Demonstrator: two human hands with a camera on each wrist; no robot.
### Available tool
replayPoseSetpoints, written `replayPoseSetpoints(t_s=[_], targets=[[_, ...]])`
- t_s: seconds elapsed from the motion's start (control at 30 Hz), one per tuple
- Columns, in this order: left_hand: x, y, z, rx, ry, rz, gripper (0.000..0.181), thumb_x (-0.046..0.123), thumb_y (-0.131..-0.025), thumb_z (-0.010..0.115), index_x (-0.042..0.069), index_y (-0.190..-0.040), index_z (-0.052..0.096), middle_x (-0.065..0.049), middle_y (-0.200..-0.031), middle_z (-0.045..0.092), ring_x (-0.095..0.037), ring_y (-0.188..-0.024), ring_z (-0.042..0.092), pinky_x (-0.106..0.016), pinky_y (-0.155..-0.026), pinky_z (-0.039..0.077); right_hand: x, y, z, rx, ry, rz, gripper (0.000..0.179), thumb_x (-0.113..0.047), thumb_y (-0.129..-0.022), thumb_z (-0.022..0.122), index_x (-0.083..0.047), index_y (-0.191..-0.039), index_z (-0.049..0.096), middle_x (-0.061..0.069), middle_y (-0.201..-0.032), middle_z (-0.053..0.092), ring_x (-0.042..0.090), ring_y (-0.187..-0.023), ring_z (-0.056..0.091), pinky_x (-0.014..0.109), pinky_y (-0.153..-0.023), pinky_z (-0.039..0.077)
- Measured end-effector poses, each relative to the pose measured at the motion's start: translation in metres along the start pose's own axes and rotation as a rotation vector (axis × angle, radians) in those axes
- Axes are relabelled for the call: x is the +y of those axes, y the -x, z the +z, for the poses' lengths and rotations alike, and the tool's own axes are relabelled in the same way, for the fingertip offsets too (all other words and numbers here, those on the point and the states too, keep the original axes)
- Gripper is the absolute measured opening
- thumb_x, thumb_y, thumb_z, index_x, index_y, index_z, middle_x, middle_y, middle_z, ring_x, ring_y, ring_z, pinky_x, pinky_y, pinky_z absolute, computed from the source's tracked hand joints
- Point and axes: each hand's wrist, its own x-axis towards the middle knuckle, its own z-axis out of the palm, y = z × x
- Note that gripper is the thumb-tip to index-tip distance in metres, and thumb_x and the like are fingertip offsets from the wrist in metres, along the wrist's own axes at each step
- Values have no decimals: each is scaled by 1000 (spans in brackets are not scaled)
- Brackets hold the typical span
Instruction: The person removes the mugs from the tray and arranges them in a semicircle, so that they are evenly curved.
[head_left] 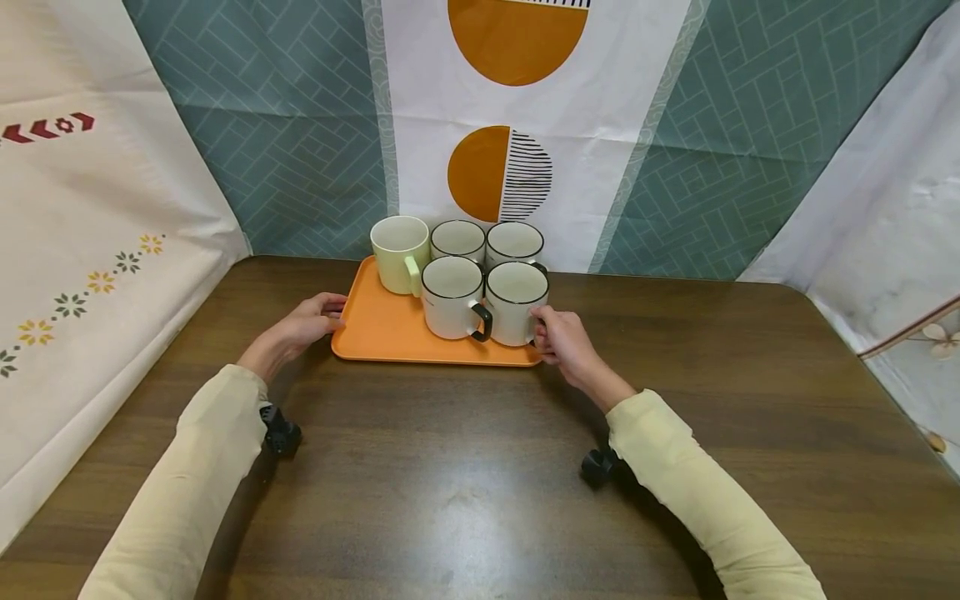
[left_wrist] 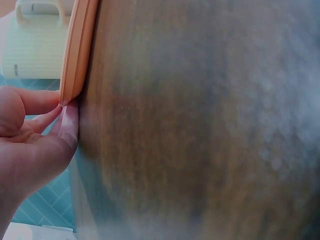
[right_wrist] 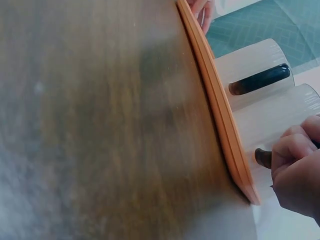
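Observation:
On an orange tray (head_left: pixel 375 333) stand white mugs with black rims and handles, along with a pale green mug (head_left: pixel 397 258) at the back left. My right hand (head_left: pixel 564 340) grips the black handle of the front-right white mug (head_left: pixel 516 308), its fingers hiding most of the handle. That mug is upright over the tray's right end. Beside it is the front-middle white mug (head_left: pixel 452 304), its black handle pointing toward me. At the tray's left edge, my left hand (head_left: pixel 303 321) pinches the rim between thumb and fingers, seen close in the left wrist view.
Two more white mugs, back-middle (head_left: pixel 457 237) and back-right (head_left: pixel 514 239), stand behind the front pair. A brown wooden table (head_left: pixel 420 467) spreads under everything. Close behind the tray hangs a patterned cloth (head_left: pixel 315 167), with white cloths (head_left: pixel 97 275) at the sides.

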Motion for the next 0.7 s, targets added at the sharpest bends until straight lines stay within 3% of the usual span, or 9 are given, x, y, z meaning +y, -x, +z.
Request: replayPoseSetpoints(t_s=[0.17, 0.7], targets=[[0, 1, 0, 0, -2, 13, 57, -5, -97, 41, -14, -146, 14, -34, -145, 22, -43, -131, 27, -50, -110, 27, 1, 0, -3, 13, 19, -30, 45, -18, -98, 44, -10, -55, 34, -2, -51, 30, 8, -42, 24, 19, -38, 17], [-1, 0, -1, -1, -6, 15, 58, -5, -97, 41, -14, -146, 12, -34, -145, 21, -44, -132, 26, -51, -110, 26, -5, 10, -16, -86, 75, -48, 45, -21, -101, 42, -8, -59, 32, -1, -55, 30, 9, -45, 23, 20, -40, 17]])
